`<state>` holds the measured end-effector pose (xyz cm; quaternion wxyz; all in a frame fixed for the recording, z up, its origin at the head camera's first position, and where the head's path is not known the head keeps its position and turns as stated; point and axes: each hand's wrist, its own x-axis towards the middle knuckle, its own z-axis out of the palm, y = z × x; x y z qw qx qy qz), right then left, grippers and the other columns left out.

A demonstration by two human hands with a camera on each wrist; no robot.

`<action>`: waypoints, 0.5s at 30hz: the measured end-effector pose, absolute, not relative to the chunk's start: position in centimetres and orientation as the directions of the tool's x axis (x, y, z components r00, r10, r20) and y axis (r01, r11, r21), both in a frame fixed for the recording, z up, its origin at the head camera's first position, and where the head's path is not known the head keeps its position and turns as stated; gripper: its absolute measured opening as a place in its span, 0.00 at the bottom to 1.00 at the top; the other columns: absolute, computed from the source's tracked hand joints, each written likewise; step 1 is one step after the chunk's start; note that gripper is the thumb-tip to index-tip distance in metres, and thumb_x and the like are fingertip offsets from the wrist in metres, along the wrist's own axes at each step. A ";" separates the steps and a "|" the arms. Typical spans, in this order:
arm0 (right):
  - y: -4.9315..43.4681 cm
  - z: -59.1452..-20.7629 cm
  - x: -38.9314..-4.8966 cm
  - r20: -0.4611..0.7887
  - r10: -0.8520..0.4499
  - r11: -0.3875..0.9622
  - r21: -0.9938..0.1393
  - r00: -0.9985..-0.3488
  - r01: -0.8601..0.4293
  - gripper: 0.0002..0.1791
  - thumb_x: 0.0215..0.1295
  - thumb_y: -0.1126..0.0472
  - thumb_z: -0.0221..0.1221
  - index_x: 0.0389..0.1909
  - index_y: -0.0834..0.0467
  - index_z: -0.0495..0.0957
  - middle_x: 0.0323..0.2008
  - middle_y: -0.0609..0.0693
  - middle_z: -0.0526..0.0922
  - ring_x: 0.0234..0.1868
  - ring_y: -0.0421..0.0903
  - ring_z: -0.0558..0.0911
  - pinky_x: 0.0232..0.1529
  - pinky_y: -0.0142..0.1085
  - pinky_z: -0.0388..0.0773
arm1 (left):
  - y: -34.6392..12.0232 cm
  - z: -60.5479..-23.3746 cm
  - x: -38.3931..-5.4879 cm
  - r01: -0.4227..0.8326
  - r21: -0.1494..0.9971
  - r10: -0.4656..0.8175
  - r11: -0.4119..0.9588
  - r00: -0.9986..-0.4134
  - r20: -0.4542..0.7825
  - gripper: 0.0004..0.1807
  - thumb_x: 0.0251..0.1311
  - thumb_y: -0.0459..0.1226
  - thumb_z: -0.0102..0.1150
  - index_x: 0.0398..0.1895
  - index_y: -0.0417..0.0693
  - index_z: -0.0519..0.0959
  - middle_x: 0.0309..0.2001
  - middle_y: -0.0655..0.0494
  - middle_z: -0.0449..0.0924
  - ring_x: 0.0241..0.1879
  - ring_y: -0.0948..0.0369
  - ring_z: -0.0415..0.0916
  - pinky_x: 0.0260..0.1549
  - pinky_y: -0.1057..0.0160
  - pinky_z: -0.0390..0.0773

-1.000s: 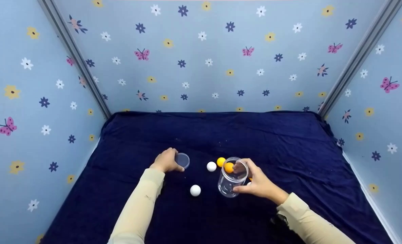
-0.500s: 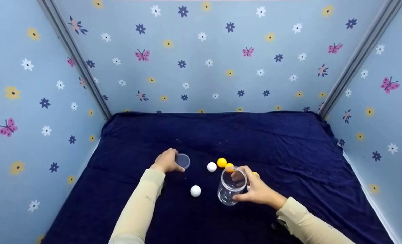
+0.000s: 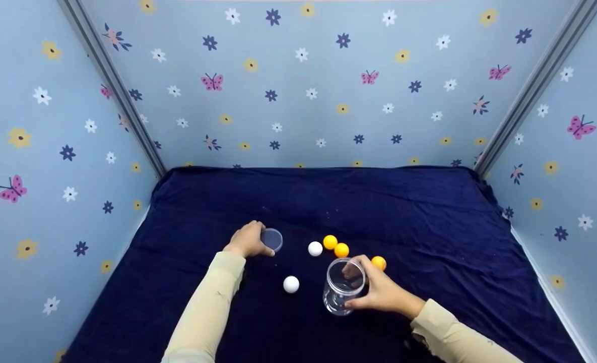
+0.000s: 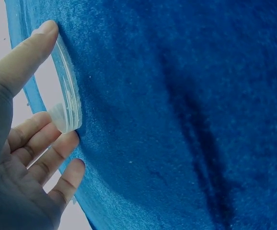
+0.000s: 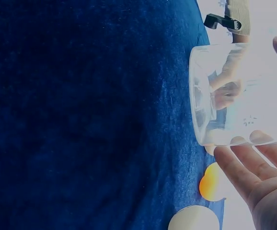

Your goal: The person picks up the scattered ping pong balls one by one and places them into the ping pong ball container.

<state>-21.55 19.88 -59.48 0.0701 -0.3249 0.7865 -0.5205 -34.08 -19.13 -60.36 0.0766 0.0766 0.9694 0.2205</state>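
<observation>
My right hand (image 3: 386,290) grips a clear plastic jar (image 3: 334,301) round its side, thumb on one side and fingers on the other. The jar stands nearly upright, mouth up, with nothing in it. In the right wrist view the jar's base (image 5: 198,96) is right at the blue cloth. My left hand (image 3: 248,239) holds a clear round lid (image 3: 272,239) by its edge between thumb and fingers. In the left wrist view the lid (image 4: 70,93) is close over the cloth. Between the hands lie a white ball (image 3: 315,248) and a nearer white ball (image 3: 291,284).
Two orange balls (image 3: 330,242) lie together behind the jar. Another orange ball (image 3: 378,262) sits just beyond the right hand. A dark blue cloth (image 3: 298,201) covers the table, and flowered blue walls (image 3: 298,101) stand at the back and both sides.
My right hand has drawn the jar back toward me and lower, so the orange balls behind it show fully. The left hand and lid have stayed in place.
</observation>
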 end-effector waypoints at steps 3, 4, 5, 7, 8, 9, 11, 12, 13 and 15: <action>20.0 -59.6 -21.5 0.235 -0.584 0.248 -0.859 -0.777 -0.447 0.43 0.47 0.61 0.85 0.59 0.68 0.70 0.54 0.64 0.85 0.58 0.63 0.86 0.65 0.46 0.83 | -19.1 -60.5 -34.3 0.117 0.433 0.184 0.894 -0.976 -0.117 0.45 0.43 0.49 0.90 0.62 0.38 0.80 0.53 0.44 0.83 0.51 0.44 0.82 0.58 0.42 0.80; 20.0 -59.6 -21.4 0.239 -0.585 0.248 -0.857 -0.775 -0.452 0.43 0.47 0.61 0.85 0.59 0.68 0.70 0.54 0.63 0.85 0.57 0.63 0.86 0.65 0.46 0.83 | -19.1 -60.5 -34.2 0.117 0.434 0.184 0.893 -0.976 -0.117 0.44 0.43 0.49 0.90 0.62 0.38 0.80 0.53 0.44 0.83 0.51 0.44 0.82 0.58 0.42 0.80; 20.0 -59.7 -21.4 0.243 -0.586 0.248 -0.855 -0.773 -0.456 0.43 0.47 0.61 0.85 0.59 0.68 0.70 0.54 0.62 0.86 0.57 0.63 0.86 0.65 0.47 0.84 | -19.1 -60.4 -34.2 0.117 0.436 0.185 0.892 -0.976 -0.116 0.45 0.43 0.49 0.90 0.62 0.38 0.80 0.53 0.44 0.83 0.51 0.44 0.82 0.58 0.42 0.80; 20.0 -59.8 -21.3 0.248 -0.585 0.249 -0.851 -0.772 -0.462 0.43 0.46 0.61 0.86 0.59 0.67 0.71 0.53 0.60 0.86 0.56 0.62 0.87 0.64 0.46 0.84 | -19.1 -60.1 -33.9 0.118 0.441 0.186 0.890 -0.976 -0.113 0.45 0.43 0.49 0.90 0.62 0.37 0.80 0.53 0.44 0.83 0.51 0.44 0.82 0.58 0.42 0.81; 20.0 -59.8 -21.3 0.250 -0.584 0.249 -0.850 -0.772 -0.464 0.43 0.46 0.61 0.86 0.59 0.67 0.71 0.53 0.59 0.86 0.56 0.61 0.87 0.64 0.46 0.84 | -19.1 -59.9 -33.7 0.120 0.443 0.187 0.888 -0.976 -0.111 0.45 0.43 0.49 0.90 0.62 0.37 0.80 0.53 0.44 0.83 0.51 0.44 0.82 0.58 0.42 0.81; 20.0 -59.9 -21.3 0.252 -0.582 0.250 -0.849 -0.773 -0.465 0.43 0.46 0.61 0.86 0.59 0.67 0.71 0.53 0.59 0.86 0.56 0.61 0.87 0.64 0.45 0.84 | -19.1 -59.9 -33.6 0.121 0.445 0.188 0.887 -0.976 -0.108 0.45 0.43 0.49 0.90 0.62 0.37 0.80 0.53 0.43 0.83 0.51 0.44 0.82 0.58 0.42 0.81; 20.0 -59.9 -21.2 0.252 -0.579 0.250 -0.850 -0.775 -0.463 0.43 0.46 0.61 0.86 0.59 0.66 0.71 0.53 0.58 0.86 0.56 0.59 0.87 0.63 0.44 0.84 | -19.1 -59.9 -33.6 0.122 0.444 0.189 0.888 -0.976 -0.109 0.44 0.44 0.49 0.90 0.63 0.37 0.80 0.53 0.44 0.83 0.51 0.44 0.82 0.58 0.42 0.81; 20.0 -59.9 -21.2 0.252 -0.578 0.250 -0.851 -0.776 -0.462 0.43 0.46 0.61 0.86 0.59 0.66 0.71 0.53 0.58 0.87 0.56 0.59 0.87 0.63 0.43 0.84 | -19.1 -59.9 -33.6 0.122 0.442 0.190 0.889 -0.975 -0.112 0.44 0.44 0.49 0.90 0.63 0.37 0.80 0.53 0.44 0.83 0.51 0.45 0.82 0.59 0.42 0.81; 20.0 -59.9 -21.2 0.253 -0.577 0.250 -0.851 -0.777 -0.463 0.43 0.46 0.61 0.86 0.58 0.66 0.71 0.52 0.58 0.87 0.55 0.59 0.87 0.63 0.43 0.84 | -19.1 -60.0 -33.6 0.123 0.440 0.190 0.890 -0.975 -0.112 0.44 0.44 0.49 0.90 0.63 0.37 0.80 0.53 0.44 0.83 0.51 0.45 0.82 0.58 0.43 0.81; 20.0 -60.0 -21.3 0.256 -0.576 0.249 -0.849 -0.776 -0.466 0.42 0.46 0.61 0.86 0.58 0.66 0.72 0.52 0.58 0.87 0.55 0.59 0.87 0.63 0.43 0.84 | -19.2 -60.0 -33.7 0.125 0.438 0.191 0.890 -0.975 -0.110 0.44 0.44 0.48 0.90 0.62 0.37 0.80 0.53 0.44 0.83 0.51 0.44 0.82 0.58 0.42 0.81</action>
